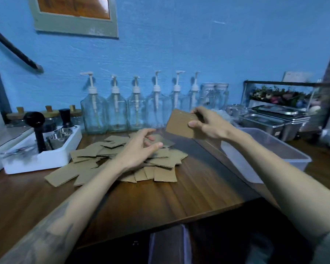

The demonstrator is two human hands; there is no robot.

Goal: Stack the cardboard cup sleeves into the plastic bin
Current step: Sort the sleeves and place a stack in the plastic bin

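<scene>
At frame centre, left hand [141, 147] pinching a flat brown cardboard sleeve from the pile [112, 161]; right hand [208, 122] gripping another brown cardboard sleeve [179, 122] upright beside the clear plastic bin [301, 159].

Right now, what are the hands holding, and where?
Right hand pinches a cardboard sleeve by its right edge. Left hand rests on the sleeve pile; grip unclear.
</scene>
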